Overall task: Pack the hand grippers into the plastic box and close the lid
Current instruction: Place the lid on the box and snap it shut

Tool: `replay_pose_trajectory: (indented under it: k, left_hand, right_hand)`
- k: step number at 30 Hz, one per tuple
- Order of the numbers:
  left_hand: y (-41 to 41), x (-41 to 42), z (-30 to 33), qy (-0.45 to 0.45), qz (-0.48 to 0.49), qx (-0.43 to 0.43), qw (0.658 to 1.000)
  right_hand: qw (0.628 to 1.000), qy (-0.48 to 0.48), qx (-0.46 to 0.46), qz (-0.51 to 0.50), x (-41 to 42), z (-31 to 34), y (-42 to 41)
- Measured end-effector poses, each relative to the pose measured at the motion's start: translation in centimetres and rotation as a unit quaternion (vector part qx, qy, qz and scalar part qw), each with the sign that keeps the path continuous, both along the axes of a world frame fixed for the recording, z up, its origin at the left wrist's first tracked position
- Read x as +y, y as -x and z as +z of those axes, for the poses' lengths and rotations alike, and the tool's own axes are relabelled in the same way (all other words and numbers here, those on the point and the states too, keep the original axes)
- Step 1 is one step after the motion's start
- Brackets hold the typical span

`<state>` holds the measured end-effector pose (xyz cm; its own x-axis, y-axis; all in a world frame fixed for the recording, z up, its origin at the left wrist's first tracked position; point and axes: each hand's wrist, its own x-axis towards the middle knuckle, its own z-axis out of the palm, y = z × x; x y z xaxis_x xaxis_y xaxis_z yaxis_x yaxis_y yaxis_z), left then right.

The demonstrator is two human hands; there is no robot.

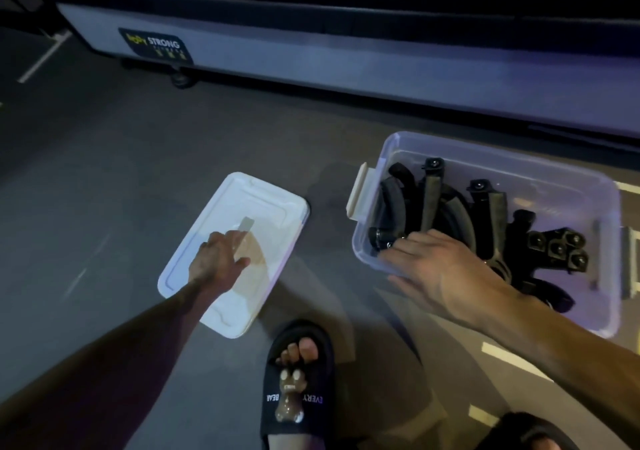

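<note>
so we've got the clear plastic box (491,158) sitting on the dark floor (104,172) off to the right, and the hand grippers (467,221) are piled inside it, black handles all tangled together. our right hand (446,269) is over the near left corner of the box, fingers reaching in among the grippers, thumb outside the wall. can't really tell if it's actually gripping one or just touching, the fingertips are kinda hidden. the white lid (256,200) is lying flat on the floor to the left, well apart from the box, and our left hand (218,259) rests on top of it with fingers relaxed and flat, not curled round anything. a foot in a black slipper (298,380) with a little bear on it sits between the two, closer to us. a grey mattress edge (346,58) runs along the back.
</note>
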<state>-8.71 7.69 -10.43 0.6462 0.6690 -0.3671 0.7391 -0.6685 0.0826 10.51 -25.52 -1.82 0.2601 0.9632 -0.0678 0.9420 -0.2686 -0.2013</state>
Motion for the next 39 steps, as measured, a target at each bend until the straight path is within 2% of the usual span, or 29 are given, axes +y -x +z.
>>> replay_pose_trajectory:
  k: [3, 7, 15, 21, 26, 30, 32, 34, 37, 39]
  left_hand:
    - [0.0, 0.0, -0.2, 0.014, 0.004, -0.014, 1.000]
    - [0.2, -0.3, -0.8, 0.017, 0.002, -0.013, 1.000]
    - [0.4, -0.1, -0.8, -0.001, -0.066, 0.024, 0.998]
    - [-0.1, -0.6, 0.0, 0.022, 0.009, -0.015, 1.000]
    - [-2.4, -0.2, 3.7, -0.004, 0.014, -0.106, 0.994]
    - [-6.2, 0.3, 10.9, -0.027, 0.046, -0.255, 0.965]
    - [-8.5, -0.8, 14.8, -0.031, 0.004, -0.309, 0.951]
    - [-10.7, -3.3, 18.2, 0.016, -0.071, -0.333, 0.940]
    - [-13.5, -8.6, 20.4, 0.083, -0.252, -0.285, 0.921]
    - [-15.3, -12.2, 19.7, 0.091, -0.361, -0.231, 0.899]
  right_hand:
    - [0.999, -0.003, 0.040, -0.020, 0.5, 0.1, 0.0]
    - [0.998, -0.020, 0.050, -0.029, 0.6, 0.4, 0.3]
    - [0.998, 0.009, 0.068, -0.010, -0.5, 1.0, 1.1]
    - [0.998, 0.009, 0.054, -0.023, -1.2, 1.5, 1.2]
    - [0.991, -0.058, 0.084, -0.092, -2.7, 3.4, 0.6]
    - [0.979, -0.127, 0.063, -0.149, -3.6, 5.6, -1.6]
    - [0.958, -0.185, 0.072, -0.207, -3.9, 7.2, -3.0]
    - [0.929, -0.249, 0.080, -0.262, -4.4, 8.9, -4.5]
    - [0.874, -0.327, 0.108, -0.343, -5.5, 11.1, -6.7]
    - [0.859, -0.340, 0.083, -0.373, -6.4, 11.8, -7.8]
